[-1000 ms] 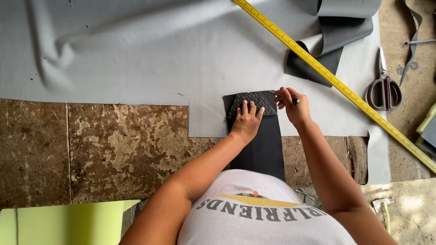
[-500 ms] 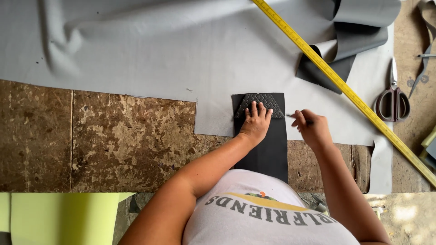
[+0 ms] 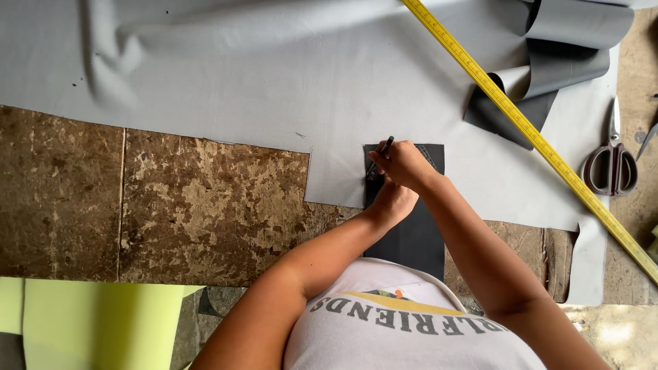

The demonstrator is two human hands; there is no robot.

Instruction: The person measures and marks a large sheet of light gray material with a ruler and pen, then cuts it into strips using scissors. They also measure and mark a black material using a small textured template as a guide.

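Right hand [image 3: 404,163] pinches a pen [image 3: 381,155] at the black template [image 3: 415,233] edge; left hand [image 3: 392,199] presses it flat on grey fabric [image 3: 288,89]; if left hand eases, template prob. slips & line skews.

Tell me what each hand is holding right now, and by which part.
The right hand holds a dark pen by its lower shaft, tip at the black template's left edge. The left hand grips nothing; it presses flat on the template.

Sewing workshop, grey fabric sheet [image 3: 274,75], yellow measuring rule [image 3: 528,130], scissors [image 3: 612,164]
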